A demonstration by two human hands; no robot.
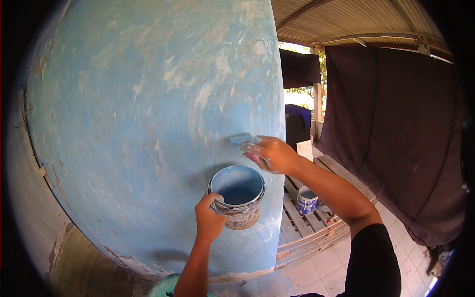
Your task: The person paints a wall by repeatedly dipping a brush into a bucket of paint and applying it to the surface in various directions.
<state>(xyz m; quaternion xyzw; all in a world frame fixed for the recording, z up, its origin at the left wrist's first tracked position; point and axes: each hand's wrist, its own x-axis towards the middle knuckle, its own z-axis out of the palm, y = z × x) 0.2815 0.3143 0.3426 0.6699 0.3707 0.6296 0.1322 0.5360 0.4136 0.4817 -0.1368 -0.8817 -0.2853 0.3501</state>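
Against the blue wall (pixel 143 123), the left hand (pixel 209 220) clasps the bucket (pixel 242 221) at its rim, below the apparent brush (pixel 239 139) held in the right hand (pixel 269 155), and that one-sided hold could let the bucket tip.

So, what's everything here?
Wall: one, patchy blue, left and centre
Bucket: one, blue inside, lower centre
Paintbrush: one, bluish, by wall
Slatted platform: one, brown, beyond wall
Paint can: one, blue and white, on platform
Cloths: two, dark, right side
Panel: one, white, above can
Unclear object: one, black and blue, beyond wall
Corrugated roof: one, tan, top right
Tiled floor: one, pale, bottom right
Container: one, green, bottom edge
Left hand: one, smeared white, holding bucket
Right hand: one, smeared white, holding paintbrush
Sleeve: one, black, lower right
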